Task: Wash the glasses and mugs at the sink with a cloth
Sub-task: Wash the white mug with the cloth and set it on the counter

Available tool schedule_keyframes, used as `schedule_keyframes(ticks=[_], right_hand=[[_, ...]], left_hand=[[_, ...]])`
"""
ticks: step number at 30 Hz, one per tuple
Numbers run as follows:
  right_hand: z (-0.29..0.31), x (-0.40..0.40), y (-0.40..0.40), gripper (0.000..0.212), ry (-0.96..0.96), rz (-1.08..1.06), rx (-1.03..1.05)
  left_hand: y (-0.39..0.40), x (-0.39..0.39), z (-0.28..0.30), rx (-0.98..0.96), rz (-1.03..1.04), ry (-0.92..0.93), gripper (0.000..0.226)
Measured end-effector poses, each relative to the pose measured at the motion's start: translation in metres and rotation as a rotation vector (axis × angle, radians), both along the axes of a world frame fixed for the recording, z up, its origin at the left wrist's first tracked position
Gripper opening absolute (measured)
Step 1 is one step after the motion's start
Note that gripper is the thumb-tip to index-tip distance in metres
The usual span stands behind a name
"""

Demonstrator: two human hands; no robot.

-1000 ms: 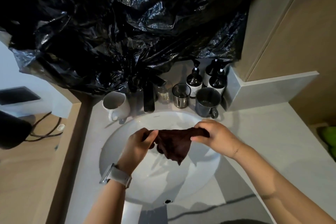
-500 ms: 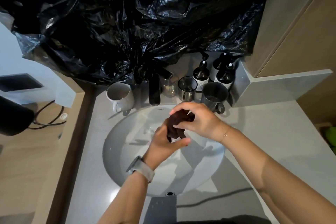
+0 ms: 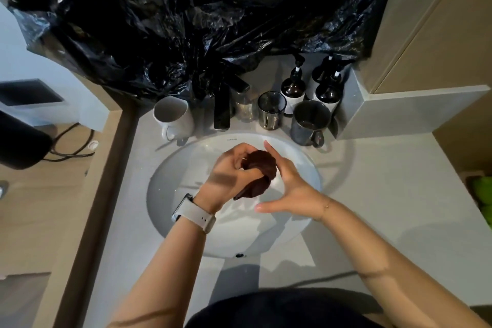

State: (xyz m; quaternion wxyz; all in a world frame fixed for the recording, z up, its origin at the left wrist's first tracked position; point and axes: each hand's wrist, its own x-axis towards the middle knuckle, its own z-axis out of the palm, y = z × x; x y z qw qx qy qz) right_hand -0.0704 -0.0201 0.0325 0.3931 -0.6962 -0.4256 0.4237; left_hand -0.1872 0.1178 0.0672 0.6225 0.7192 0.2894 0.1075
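Note:
Over the round white sink [image 3: 186,221], my left hand [image 3: 229,170] grips a bunched dark brown cloth [image 3: 259,172]. My right hand [image 3: 290,189] lies flat against the cloth's right side, fingers straight and thumb spread. Behind the sink stand a white mug [image 3: 173,116], a clear glass [image 3: 245,106], a smoky glass [image 3: 271,110] and a dark grey mug [image 3: 308,122], all upright on the counter.
A black faucet [image 3: 222,106] rises behind the basin. Three dark pump bottles [image 3: 292,88] stand in the back right corner. Crumpled black plastic [image 3: 199,13] hangs over the wall above. The grey counter [image 3: 386,181] extends right; a wooden ledge with cables lies left.
The cloth went from stretched between both hands to bunched in my left hand. My right hand let go of it and now lies flat against its side.

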Motion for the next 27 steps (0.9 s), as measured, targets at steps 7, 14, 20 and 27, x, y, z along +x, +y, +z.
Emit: schedule_keyframes(ticks=[7, 14, 20, 27], right_hand=[[-0.008, -0.008, 0.039, 0.047, 0.108, -0.114, 0.032], [0.019, 0.021, 0.058, 0.014, -0.419, 0.276, -0.093], [0.014, 0.027, 0.065, 0.012, -0.951, 0.553, 0.316], [0.022, 0.036, 0.077, 0.024, -1.052, 0.681, 0.158]], left_hand=[[0.010, -0.017, 0.005, -0.081, 0.073, -0.044, 0.034], [0.041, -0.064, -0.014, -0.065, 0.001, 0.090, 0.033], [0.055, -0.048, -0.027, -0.831, -0.185, 0.076, 0.095], [0.034, 0.000, -0.024, -0.804, -0.424, 0.274, 0.024]])
